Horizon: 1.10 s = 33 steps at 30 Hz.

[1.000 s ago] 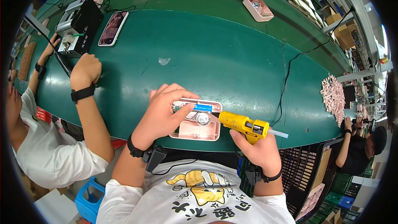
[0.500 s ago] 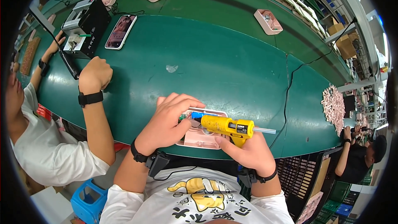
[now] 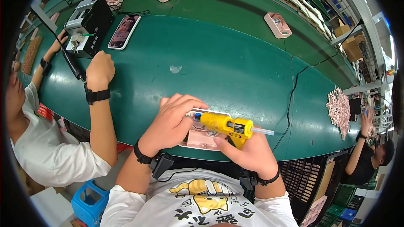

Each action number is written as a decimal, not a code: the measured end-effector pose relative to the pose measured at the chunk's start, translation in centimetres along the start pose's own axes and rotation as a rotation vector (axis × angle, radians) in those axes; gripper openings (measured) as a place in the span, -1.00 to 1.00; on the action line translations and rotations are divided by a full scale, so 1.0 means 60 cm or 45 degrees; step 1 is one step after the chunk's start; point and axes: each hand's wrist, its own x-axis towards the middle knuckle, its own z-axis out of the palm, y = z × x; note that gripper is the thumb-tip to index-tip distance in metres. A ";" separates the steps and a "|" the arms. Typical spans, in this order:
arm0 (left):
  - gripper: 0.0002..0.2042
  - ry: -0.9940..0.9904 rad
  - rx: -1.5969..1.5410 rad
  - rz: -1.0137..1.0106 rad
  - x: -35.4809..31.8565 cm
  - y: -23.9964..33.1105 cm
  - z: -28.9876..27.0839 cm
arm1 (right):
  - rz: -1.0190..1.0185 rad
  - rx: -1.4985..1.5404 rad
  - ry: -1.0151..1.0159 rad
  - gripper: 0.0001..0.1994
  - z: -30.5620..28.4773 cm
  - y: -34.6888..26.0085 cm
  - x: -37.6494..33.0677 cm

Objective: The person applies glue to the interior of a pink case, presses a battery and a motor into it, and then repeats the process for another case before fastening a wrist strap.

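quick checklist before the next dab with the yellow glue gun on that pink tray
1. Glue gun gripped in right hand: ok.
2. Left hand steadying the pink tray: ok.
3. Nozzle on the right spot: cannot tell, the left hand hides the tip.
4. Glue stick showing at the back of the gun: ok.
5. Black cord free of the tray: ok.
6. Neighbour's fist away from the tray: ok.

Bright, even overhead light, soft sheen across the green table (image 3: 235, 67), faint short shadows under the hands, colours crisp at centre, heavy fisheye bending straight edges toward the rim, black vignette at the corners, slight softness at the far edges
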 end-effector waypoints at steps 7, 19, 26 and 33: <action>-0.59 0.071 0.035 -0.160 -0.013 0.024 -0.012 | 0.108 0.640 0.246 -0.65 -0.026 0.089 -0.054; -0.72 0.173 -0.390 -0.423 0.319 -0.001 0.010 | -0.094 1.262 0.731 -0.70 -0.014 0.236 -0.129; -0.47 0.482 0.046 -0.070 0.495 -0.103 0.005 | -0.084 1.191 0.709 -0.68 -0.008 0.260 -0.135; -0.28 0.954 1.411 -0.256 0.530 -0.220 -0.137 | -0.087 1.288 0.744 -0.71 -0.012 0.254 -0.134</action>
